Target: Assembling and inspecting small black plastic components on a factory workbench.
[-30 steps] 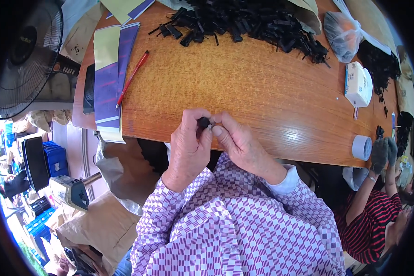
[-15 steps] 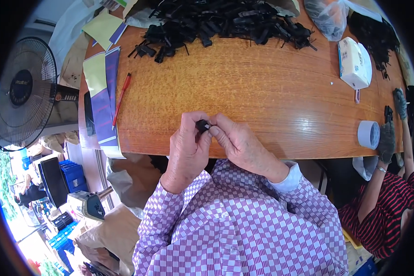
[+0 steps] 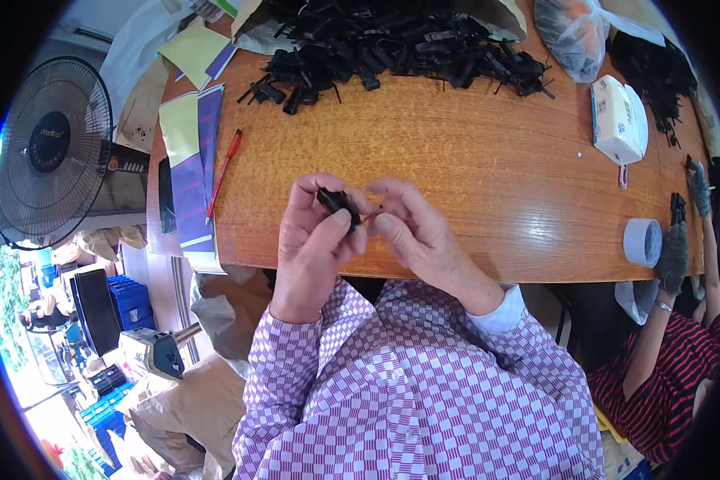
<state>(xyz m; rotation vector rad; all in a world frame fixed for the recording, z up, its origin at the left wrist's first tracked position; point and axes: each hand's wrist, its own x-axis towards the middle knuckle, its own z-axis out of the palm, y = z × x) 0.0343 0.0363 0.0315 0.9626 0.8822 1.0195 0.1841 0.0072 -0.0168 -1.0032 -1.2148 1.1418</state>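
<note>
Head view: the left hand [image 3: 316, 240] pinches a small black part [image 3: 338, 202] between thumb and fingers, its grip closed on it just above the worktop [image 3: 472, 176] edge. The right hand [image 3: 416, 232] touches the part's right end with curled fingertips (whether it truly grips, I cannot tell). A pile [image 3: 392, 40] of black parts lies well apart.

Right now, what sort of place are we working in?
Probably a small hand-assembly workshop. A pile of black parts covers the far end of the wooden table, the left hand holds one such part, and a gloved co-worker sits alongside.
</note>
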